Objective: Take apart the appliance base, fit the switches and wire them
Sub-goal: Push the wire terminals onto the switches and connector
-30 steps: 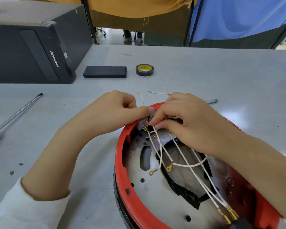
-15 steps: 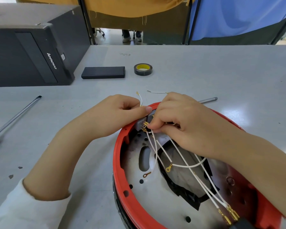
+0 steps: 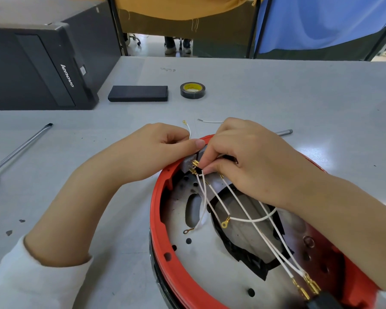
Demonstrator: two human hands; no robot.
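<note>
On black box far left — "lenovo" logo.

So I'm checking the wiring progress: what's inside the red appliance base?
Inside the red appliance base: a perforated metal plate, white wires with gold terminals, and grey switches at the far rim. The right hand covers whatever lies beneath it.

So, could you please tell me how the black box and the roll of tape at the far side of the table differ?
The black box is a flat, matte, all-black rectangle; the roll of tape is a round ring, glossy black outside with a yellow core. The box is the longer of the two and lies to the left of the roll. Both lie flat on the grey table, apart from each other and untouched by either hand.
</note>
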